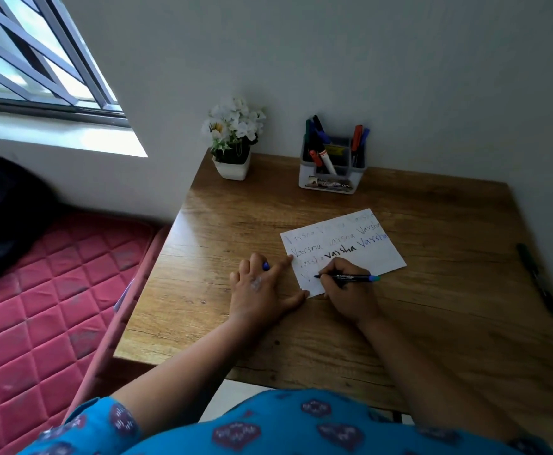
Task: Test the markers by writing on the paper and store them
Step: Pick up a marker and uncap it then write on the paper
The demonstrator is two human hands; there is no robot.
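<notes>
A white sheet of paper (363,254) lies on the wooden desk (432,290), covered with rows of a handwritten word in several colours. My right hand (347,290) grips a black marker (350,276) with a blue end, its tip touching the paper's lower left part. My left hand (262,287) lies flat at the paper's left edge, index finger and thumb touching the sheet, with a blue cap (266,266) tucked between the fingers. A white marker holder (332,165) with several markers stands at the back of the desk.
A dark green marker (537,280) lies near the desk's right edge. A white pot of white flowers (234,139) stands at the back left corner. A red quilted mattress (45,307) and a dark bag (2,218) are left of the desk, under a window.
</notes>
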